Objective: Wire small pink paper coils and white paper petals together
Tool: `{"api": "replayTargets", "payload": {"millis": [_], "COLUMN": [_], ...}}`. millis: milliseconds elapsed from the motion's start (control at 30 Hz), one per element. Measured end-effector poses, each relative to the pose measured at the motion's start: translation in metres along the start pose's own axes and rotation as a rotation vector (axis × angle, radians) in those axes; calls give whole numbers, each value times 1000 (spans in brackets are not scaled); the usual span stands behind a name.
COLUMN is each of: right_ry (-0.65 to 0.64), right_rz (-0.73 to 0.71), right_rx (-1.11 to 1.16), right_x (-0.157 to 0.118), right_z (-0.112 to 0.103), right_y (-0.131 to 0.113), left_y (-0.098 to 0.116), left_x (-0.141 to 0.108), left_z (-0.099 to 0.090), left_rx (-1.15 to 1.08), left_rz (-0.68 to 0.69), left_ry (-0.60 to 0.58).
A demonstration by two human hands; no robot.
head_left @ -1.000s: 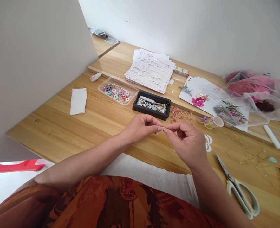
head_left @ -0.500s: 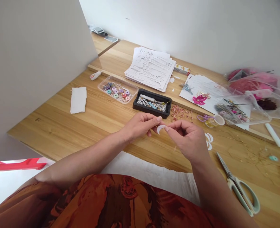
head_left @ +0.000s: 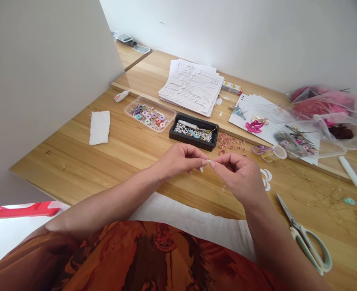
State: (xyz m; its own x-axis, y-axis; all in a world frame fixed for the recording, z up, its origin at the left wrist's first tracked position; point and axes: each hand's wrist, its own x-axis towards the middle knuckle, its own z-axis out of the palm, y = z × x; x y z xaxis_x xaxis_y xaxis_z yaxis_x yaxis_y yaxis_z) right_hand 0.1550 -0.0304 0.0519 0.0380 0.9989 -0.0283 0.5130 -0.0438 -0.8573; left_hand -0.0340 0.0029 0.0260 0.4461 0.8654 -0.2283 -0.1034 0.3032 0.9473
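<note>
**Pinching a small white paper piece (head_left: 209,162) between left hand (head_left: 180,159) and right hand (head_left: 238,176)**

Item held: the paper piece, mostly hidden, sits at the meeting point of both hands, above the wooden table (head_left: 75,165). Both hands are closed in a fine pinch, fingertips gripping it from either side. A fine pale strand (head_left: 224,188) hangs just below the right hand.

Nearest the body: an orange-brown patterned garment (head_left: 142,258) lies below both forearms.

Right of the right hand: loose white paper petals (head_left: 265,180) lie just beside it; further right and nearer the body are scissors with pale green handles (head_left: 307,246).

Ahead of the hands: coiled copper-pink loops (head_left: 229,144); a black tray of pearl beads (head_left: 193,145), with a white-handled tool inside; a clear plastic box of coloured spools (head_left: 127,111).

Left of the hands, further off: a white folded pad (head_left: 100,127) and a small glue bottle (head_left: 121,96).

Far ahead: a stack of white sheets with cut-out curves (head_left: 190,87).

Far right: a sheet bearing a pink paper flower (head_left: 254,126), a small gold wire spool (head_left: 272,154), and clear plastic bags holding pink material (head_left: 320,104).
</note>
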Motion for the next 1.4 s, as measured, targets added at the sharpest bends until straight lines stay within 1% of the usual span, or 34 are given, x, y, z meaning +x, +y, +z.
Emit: {"api": "replayTargets", "payload": {"millis": [233, 400, 500, 667, 800, 900, 1033, 1133, 1233, 1333, 1400], "right_ry": [-23, -61, -70, 41, 72, 80, 63, 46, 44, 60, 54], "right_rz": [52, 17, -71, -319, -486, -578, -650, -662, -630, -512, -407], "right_rx": [22, 19, -39, -277, -426, -497, -501, -459, -382, -263, -158], "right_x": [0, 1, 0, -5, -8, -7, -4, -3, -2, 2, 6], "right_z": [0, 1, -2, -13, -19, -20, -20, -20, -18, -15, -11], "right_y": [0, 3, 2, -4, -7, -5, -3, -4, -4, 3, 11], "left_y": [3, 3, 4, 5, 3, 0, -2, -2, -1, 0, 1], "left_x": [-2, -1, -1, -1, 1, 1, 0, -2, -4, -5, -4], "left_z": [3, 3, 2, 2, 2, 2, 2, 3, 4, 5, 4], "left_rx": [56, 110, 128, 170, 198, 243, 377, 434, 427, 357, 284], "left_rz": [-29, -25, -23, -20, -14, 18, 81, 121, 133, 117, 98], "left_ry": [29, 45, 55, 82, 83, 95, 113, 94, 54, 25, 34]}}
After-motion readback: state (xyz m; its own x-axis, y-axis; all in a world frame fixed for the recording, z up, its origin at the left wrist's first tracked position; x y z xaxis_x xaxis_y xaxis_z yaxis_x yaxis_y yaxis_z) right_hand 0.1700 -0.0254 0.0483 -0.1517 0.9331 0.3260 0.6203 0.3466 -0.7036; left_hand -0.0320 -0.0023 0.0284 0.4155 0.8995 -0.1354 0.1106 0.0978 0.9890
